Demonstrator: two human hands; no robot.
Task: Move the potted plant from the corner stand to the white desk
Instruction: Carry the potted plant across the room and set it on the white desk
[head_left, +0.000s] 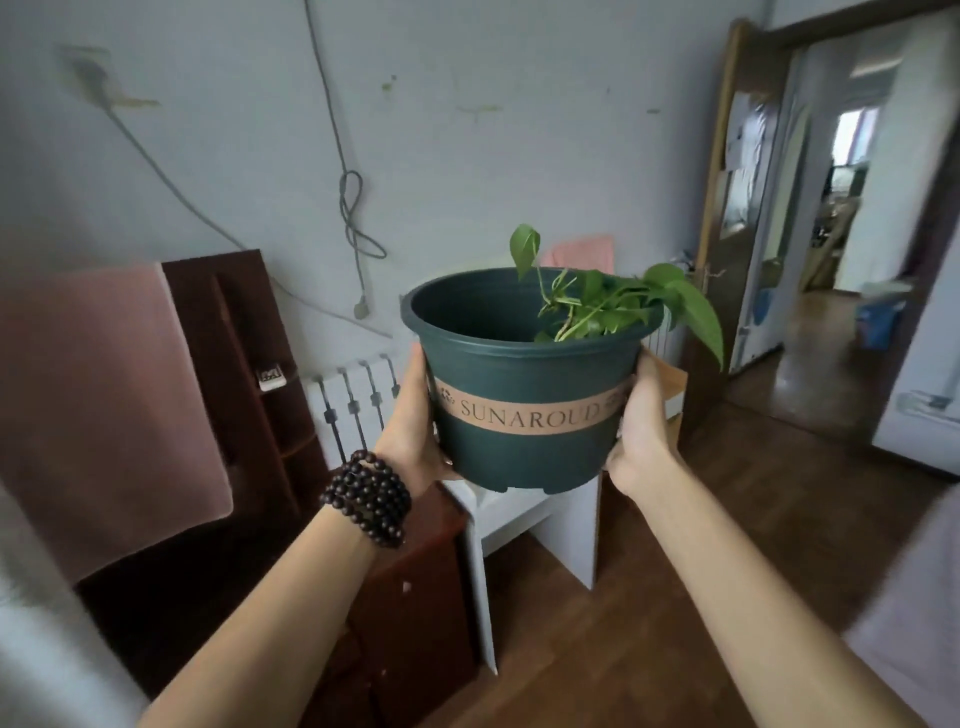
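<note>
The potted plant (524, 384) is a dark green plastic pot with a tan band reading SUNAROUD and a few green leaves leaning to the right. It is held up in the air at the centre of the view. My left hand (415, 415) presses its left side and my right hand (641, 421) presses its right side. A dark bead bracelet wraps my left wrist. Just below the pot stands a small white stand (519, 512) against the wall. The white desk is not in view.
A dark wooden cabinet (415, 597) sits left of the stand, with a dark shelf unit (249, 374) and a pink cloth (93, 395) further left. A white radiator (358, 400) lines the wall. An open doorway (831, 249) is at the right over wooden floor (675, 597).
</note>
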